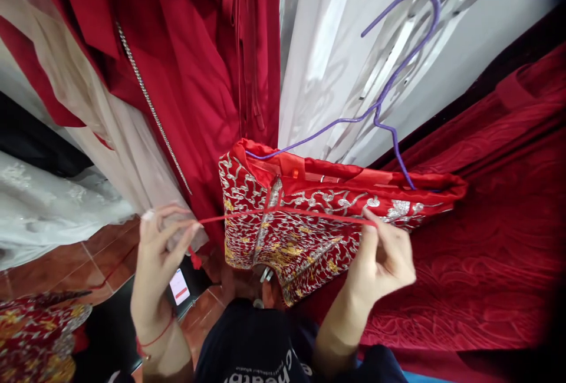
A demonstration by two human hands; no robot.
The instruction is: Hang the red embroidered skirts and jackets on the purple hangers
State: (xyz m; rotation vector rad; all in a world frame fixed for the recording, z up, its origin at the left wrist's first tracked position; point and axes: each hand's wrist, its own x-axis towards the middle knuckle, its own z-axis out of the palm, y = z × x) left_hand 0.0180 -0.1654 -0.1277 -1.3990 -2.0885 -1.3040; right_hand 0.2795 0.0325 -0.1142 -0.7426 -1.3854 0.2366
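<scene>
A red garment with silver and gold embroidery [305, 247] hangs from a purple hanger [387, 85] in front of me. A thin red cord [318, 215] runs taut across its upper front and crosses near the embroidered front edge. My left hand [165, 241], left of the garment, pinches one end of the cord; a small red tassel dangles below those fingers. The other end is pinched between thumb and finger of my right hand [382, 253], held before the garment's right side. Whether the crossing is a knot I cannot make out.
Dark red dresses [186, 65] and pale gowns [79, 206] hang at the left, with white cloth [313, 35] behind. More red fabric [495, 253] hangs at the right. A lit phone [179, 286] lies on a black surface, lower left, beside another embroidered garment [35, 336].
</scene>
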